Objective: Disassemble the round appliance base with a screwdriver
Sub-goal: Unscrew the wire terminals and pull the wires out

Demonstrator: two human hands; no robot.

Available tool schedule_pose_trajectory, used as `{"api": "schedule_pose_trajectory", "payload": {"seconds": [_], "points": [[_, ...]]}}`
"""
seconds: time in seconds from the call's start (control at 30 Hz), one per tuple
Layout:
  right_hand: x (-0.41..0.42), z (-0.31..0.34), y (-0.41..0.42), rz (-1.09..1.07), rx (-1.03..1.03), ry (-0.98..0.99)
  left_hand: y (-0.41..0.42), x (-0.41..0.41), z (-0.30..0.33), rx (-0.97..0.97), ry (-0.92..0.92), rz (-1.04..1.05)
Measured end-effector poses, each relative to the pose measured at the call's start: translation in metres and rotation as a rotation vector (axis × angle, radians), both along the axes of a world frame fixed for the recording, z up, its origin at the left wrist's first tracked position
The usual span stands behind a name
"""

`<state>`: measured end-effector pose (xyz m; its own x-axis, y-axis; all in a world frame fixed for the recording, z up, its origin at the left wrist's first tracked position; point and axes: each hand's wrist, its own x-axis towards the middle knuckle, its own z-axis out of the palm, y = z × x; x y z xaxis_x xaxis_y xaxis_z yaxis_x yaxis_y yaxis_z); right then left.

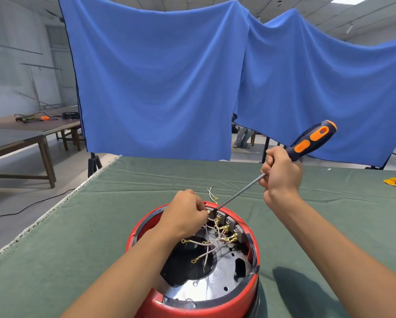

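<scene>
The right hand (282, 173) is curled in a fist around the long screwdriver with a dark blue and orange handle and a slim steel shaft (240, 192), gripping it where the handle meets the shaft, so the orange-patched handle juts up and away beyond the knuckles. From that grip the shaft slants down and toward the person's left, and its tip sits at the far inner edge of the round red appliance base with a shiny metal plate inside (215, 301), just beside the fingers of the other hand.

The left hand (183, 218) reaches into the open base from the near side, its fingers bent and bunched around the thin white wires with brass ring and spade terminals (209, 243) at the far rim; whether it pinches one wire or several cannot be told. Below that hand the wires fan out over a large dark opening in the metal plate, and a row of grey terminal blocks (229, 222) lines the base's wall to the right of the tip.

The base stands on a table covered in green cloth (77, 237), near the person's edge. A loose pair of short wires (212, 192) lies on the cloth just beyond the base, under the shaft. A small yellow object (395, 182) lies well off to the right of the screwdriver grip. Blue fabric sheets (158, 88) hang behind the table.
</scene>
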<state>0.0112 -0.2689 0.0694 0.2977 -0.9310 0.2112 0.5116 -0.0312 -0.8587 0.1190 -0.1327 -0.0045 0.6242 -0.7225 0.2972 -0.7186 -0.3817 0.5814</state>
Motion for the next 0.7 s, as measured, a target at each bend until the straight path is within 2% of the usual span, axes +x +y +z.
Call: {"api": "schedule_pose_trajectory", "payload": {"seconds": [0.23, 0.4, 0.53, 0.7], "points": [[0.011, 0.001, 0.021, -0.002, -0.296, 0.010, -0.001, 0.006, -0.001, -0.010, 0.057, -0.023], [0.017, 0.003, 0.028, -0.011, -0.381, 0.044, -0.002, 0.004, 0.000, -0.009, 0.050, -0.017], [0.021, 0.007, 0.027, -0.009, -0.394, 0.096, -0.001, 0.002, 0.001, -0.006, 0.047, -0.007], [0.028, 0.014, 0.017, -0.006, -0.303, 0.172, 0.000, 0.001, 0.000, -0.018, 0.057, 0.001]]}}
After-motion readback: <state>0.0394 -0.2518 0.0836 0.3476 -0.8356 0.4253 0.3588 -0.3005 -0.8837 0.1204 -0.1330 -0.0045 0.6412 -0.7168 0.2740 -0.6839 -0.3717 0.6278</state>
